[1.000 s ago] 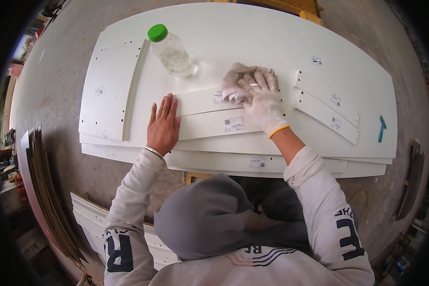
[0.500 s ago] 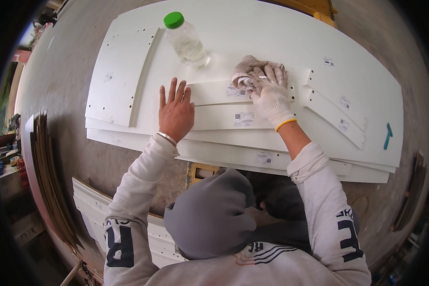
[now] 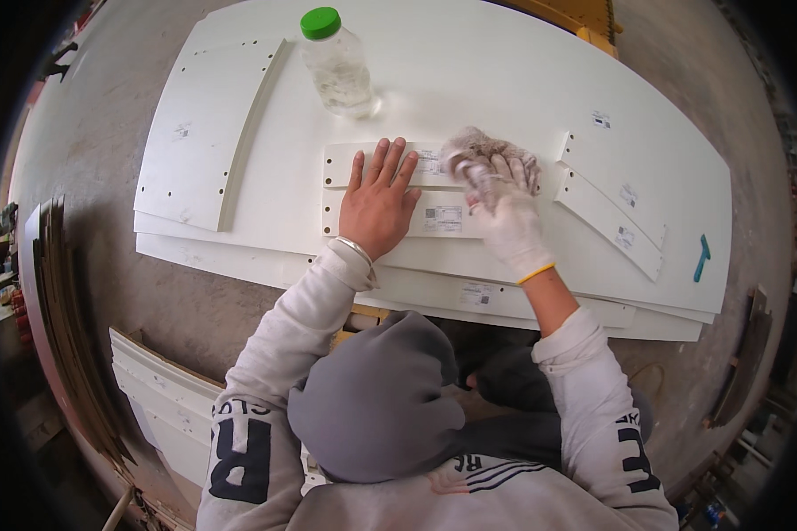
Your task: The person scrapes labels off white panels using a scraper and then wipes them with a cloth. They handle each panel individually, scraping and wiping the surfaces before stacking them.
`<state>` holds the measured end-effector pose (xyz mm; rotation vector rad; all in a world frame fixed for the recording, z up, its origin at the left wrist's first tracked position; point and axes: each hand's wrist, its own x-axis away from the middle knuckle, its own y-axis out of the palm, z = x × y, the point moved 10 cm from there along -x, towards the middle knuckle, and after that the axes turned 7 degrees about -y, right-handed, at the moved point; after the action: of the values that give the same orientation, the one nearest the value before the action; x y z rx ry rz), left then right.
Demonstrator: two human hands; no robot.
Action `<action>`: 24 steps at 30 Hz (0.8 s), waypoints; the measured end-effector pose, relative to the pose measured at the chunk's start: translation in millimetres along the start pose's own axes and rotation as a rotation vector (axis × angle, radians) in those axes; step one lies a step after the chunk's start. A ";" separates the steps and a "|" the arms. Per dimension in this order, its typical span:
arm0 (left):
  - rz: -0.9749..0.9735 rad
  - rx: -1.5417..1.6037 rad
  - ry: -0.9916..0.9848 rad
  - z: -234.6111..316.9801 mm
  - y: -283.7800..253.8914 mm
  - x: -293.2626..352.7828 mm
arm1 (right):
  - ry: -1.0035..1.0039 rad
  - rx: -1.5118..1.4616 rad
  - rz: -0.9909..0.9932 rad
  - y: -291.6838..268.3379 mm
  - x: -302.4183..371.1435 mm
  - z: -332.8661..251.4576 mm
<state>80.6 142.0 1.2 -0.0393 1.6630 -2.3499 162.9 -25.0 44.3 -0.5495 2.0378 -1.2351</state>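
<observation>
My bare left hand [image 3: 379,203] lies flat with its fingers spread, across an upper narrow white panel [image 3: 343,157] and a lower one [image 3: 335,203]. Both panels carry paper labels and have dark holes near their left ends. In a white knit glove with a yellow cuff edge, my right hand [image 3: 510,221] presses a grubby, brownish rag [image 3: 483,149] onto the upper panel's right part. The rag and glove hide that panel's right end. Some of the gloved fingers are smeared by motion.
A clear jar [image 3: 338,80] with a green lid and liquid inside stands beyond my left hand. Large white panels [image 3: 496,71] lie underneath. A holed panel [image 3: 208,133] is at left, small labelled strips [image 3: 607,221] and a teal hand tool [image 3: 702,257] at right.
My left hand has shifted right, off the panels' left ends and onto their faces. The gloved hand and rag have moved slightly right relative to the upper panel's label.
</observation>
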 end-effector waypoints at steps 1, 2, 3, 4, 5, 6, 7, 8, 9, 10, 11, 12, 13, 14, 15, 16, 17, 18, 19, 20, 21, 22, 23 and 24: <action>-0.003 -0.001 0.006 0.8 1.3 -0.2 | -0.139 0.221 -0.029 19.9 6.7 -14.9; -0.002 -0.010 0.009 0.5 1.1 -0.3 | -0.093 0.182 -0.070 27.6 -6.2 -14.8; -0.006 -0.021 0.014 -0.5 1.1 -0.6 | -0.044 0.139 -0.113 35.4 -29.2 -12.2; -0.012 -0.019 0.033 3.5 1.3 -0.2 | 0.019 0.111 -0.155 40.5 -37.7 -8.7; -0.005 0.016 0.027 7.0 -1.2 -1.7 | 0.047 0.121 -0.173 45.8 -36.1 -8.2; -0.012 -0.004 0.025 7.5 0.3 -2.7 | 0.070 0.127 -0.184 52.6 -37.3 -8.9; -0.019 -0.023 0.023 9.1 1.9 -2.7 | 0.093 0.133 -0.195 55.7 -36.8 -5.9; -0.019 -0.054 0.013 3.6 3.1 -3.4 | 0.073 0.127 -0.194 56.1 -37.6 -9.9; -0.057 -0.101 0.007 1.5 6.5 -2.5 | 0.052 0.120 -0.196 53.3 -32.3 -15.4; -0.027 -0.103 0.011 0.5 4.4 -7.5 | 0.030 0.114 -0.197 51.4 -31.2 -18.6; -0.017 -0.103 0.014 2.2 4.8 -6.1 | 0.008 0.104 -0.288 51.9 -39.8 -20.9; -0.005 -0.096 0.023 6.8 3.3 -5.3 | 0.024 0.105 -0.306 53.2 -38.6 -20.7; 0.001 -0.090 0.026 9.0 2.4 -3.5 | 0.038 0.105 -0.325 55.8 -36.9 -22.5; -0.009 -0.099 0.028 7.4 1.8 -3.4 | 0.040 0.103 -0.337 58.7 -38.2 -23.0; -0.019 -0.107 0.028 5.9 1.4 -2.4 | 0.029 0.080 -0.340 60.5 -34.7 -20.3; -0.029 -0.116 0.028 5.1 2.4 -2.2 | 0.073 0.150 -0.286 50.3 -31.0 -7.3; 0.001 -0.102 0.035 5.6 0.4 -1.2 | 0.110 0.221 -0.234 37.2 -24.8 10.4; 0.005 -0.098 0.034 6.2 0.5 0.2 | 0.140 0.283 -0.185 26.6 -16.2 29.8; 0.012 -0.087 0.045 13.3 0.5 -3.9 | 0.088 0.297 -0.198 28.0 -6.7 58.5; 0.013 -0.084 0.049 14.8 3.2 -4.3 | 0.185 0.285 -0.211 29.2 -5.1 63.8; 0.016 -0.094 0.041 11.7 4.6 -2.4 | 0.286 0.275 -0.221 25.4 -8.1 59.6; 0.018 -0.104 0.034 7.7 4.8 0.2 | 0.388 0.265 -0.229 22.8 -10.8 53.6; 0.022 -0.111 0.038 6.2 3.2 0.0 | 0.378 0.219 -0.317 28.3 -22.9 29.0; -0.022 -0.130 0.047 17.4 10.1 -7.3 | 0.300 0.215 -0.131 37.7 -26.7 19.3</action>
<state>92.7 124.5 -1.3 -0.0276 1.8446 -2.2714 194.9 -1.7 13.6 -0.4194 2.0994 -1.6772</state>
